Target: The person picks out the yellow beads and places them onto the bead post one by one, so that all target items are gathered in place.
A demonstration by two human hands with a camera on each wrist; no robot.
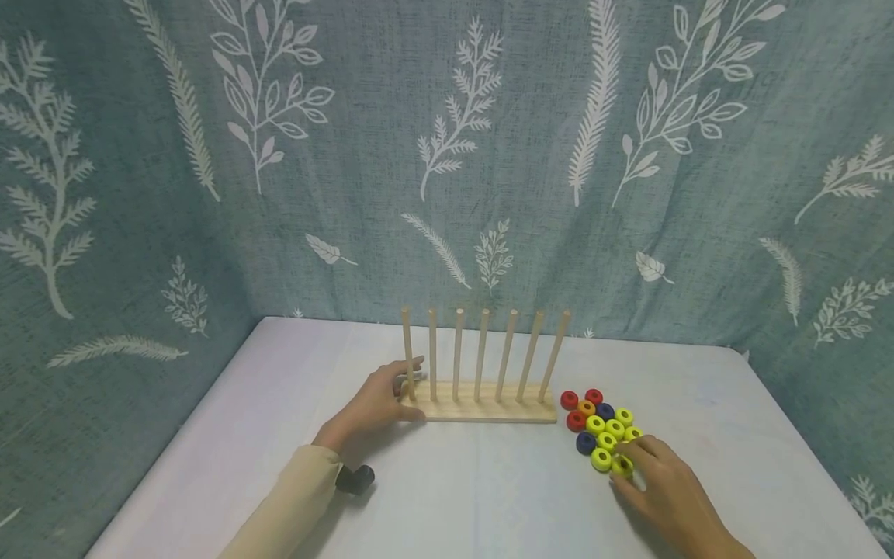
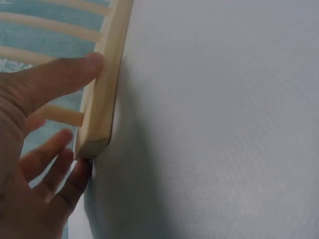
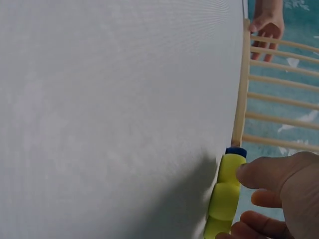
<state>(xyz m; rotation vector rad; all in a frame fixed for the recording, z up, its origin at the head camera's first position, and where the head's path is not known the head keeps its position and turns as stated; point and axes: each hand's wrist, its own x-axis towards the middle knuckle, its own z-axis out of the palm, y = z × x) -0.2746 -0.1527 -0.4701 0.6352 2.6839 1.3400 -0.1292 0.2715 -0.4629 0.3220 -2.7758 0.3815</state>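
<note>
A wooden board with several upright pegs lies in the middle of the table. My left hand grips its left end; in the left wrist view the thumb of my left hand lies on the board's long edge, fingers at the end and behind. To the board's right, yellow, red, blue and orange rings lie flat in a group. My right hand is at the group's near edge, with thumb and forefinger around a yellow ring. The right wrist view shows my right thumb against a yellow ring; the other fingertips are partly hidden.
Red rings lie next to the board's right end, and a blue ring is at the group's left side. A white cloth covers the table. Patterned green curtains hang behind it and at the sides.
</note>
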